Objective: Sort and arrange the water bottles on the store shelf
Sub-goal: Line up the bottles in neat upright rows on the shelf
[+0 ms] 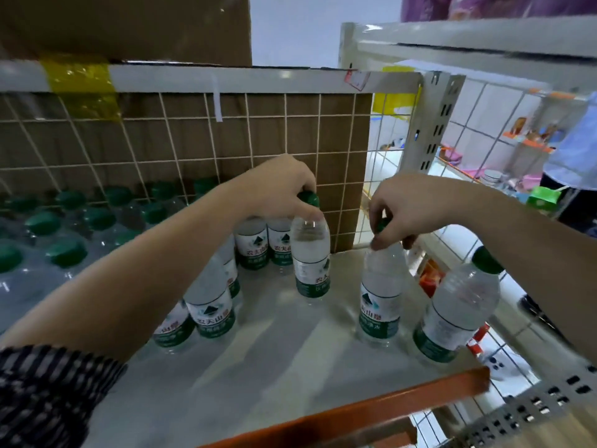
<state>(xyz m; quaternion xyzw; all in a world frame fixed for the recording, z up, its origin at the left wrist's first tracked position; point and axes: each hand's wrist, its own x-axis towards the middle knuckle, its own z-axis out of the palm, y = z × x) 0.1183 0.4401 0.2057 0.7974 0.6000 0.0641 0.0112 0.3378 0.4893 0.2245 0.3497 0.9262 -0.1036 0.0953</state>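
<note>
Clear water bottles with green caps and green-white labels stand on a grey shelf [290,360]. My left hand [284,185] grips the cap of one upright bottle [311,257] near the back of the shelf. My right hand [407,211] pinches the cap of another upright bottle [381,295] further right. A third loose bottle [455,308] stands by the shelf's right front corner, untouched. Several more bottles [252,244] stand in rows under my left forearm.
A shrink-wrapped pack of green-capped bottles [64,231] fills the shelf's left side. A wire grid backed by cardboard [226,143] closes the rear. An orange rail [371,412] edges the front. A perforated upright [433,124] and another person [575,150] are at the right.
</note>
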